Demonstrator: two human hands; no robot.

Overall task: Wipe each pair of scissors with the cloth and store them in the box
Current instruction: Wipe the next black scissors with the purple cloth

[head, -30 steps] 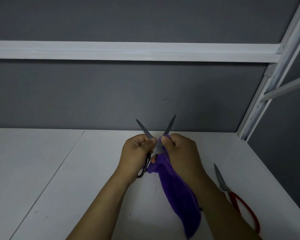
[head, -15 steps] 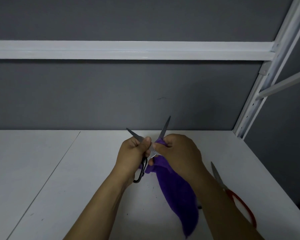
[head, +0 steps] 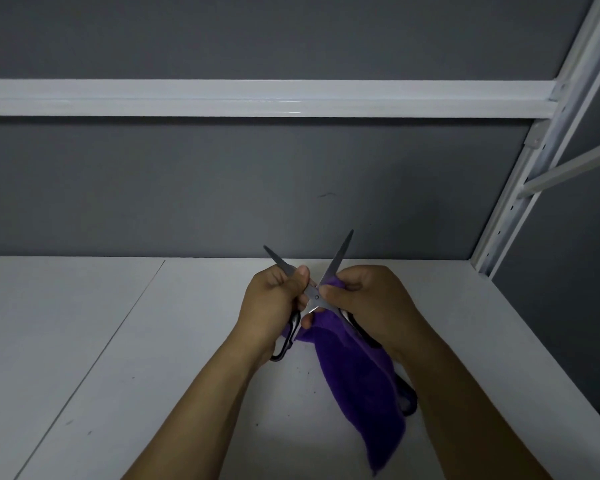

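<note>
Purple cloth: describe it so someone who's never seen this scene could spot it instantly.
Above the white table before the grey wall, find the right hand. The purple cloth hangs from it, pinched against the open black-handled scissors. It is the only soft, brightly coloured thing in view.

White tabletop [head: 84, 341] across lower frame, matte. Thin seam [head: 118, 327] runs diagonally from the back edge towards lower left. A few dark specks [head: 305, 372] on the surface, lower centre. Grey wall panel [head: 222, 188] behind, with a small dark scuff [head: 326, 195] right of centre. White horizontal rail [head: 257, 98] spans upper frame. Slotted white upright [head: 508, 216] leans along right edge. A white brace [head: 575, 167] branches off it to the right.
</note>
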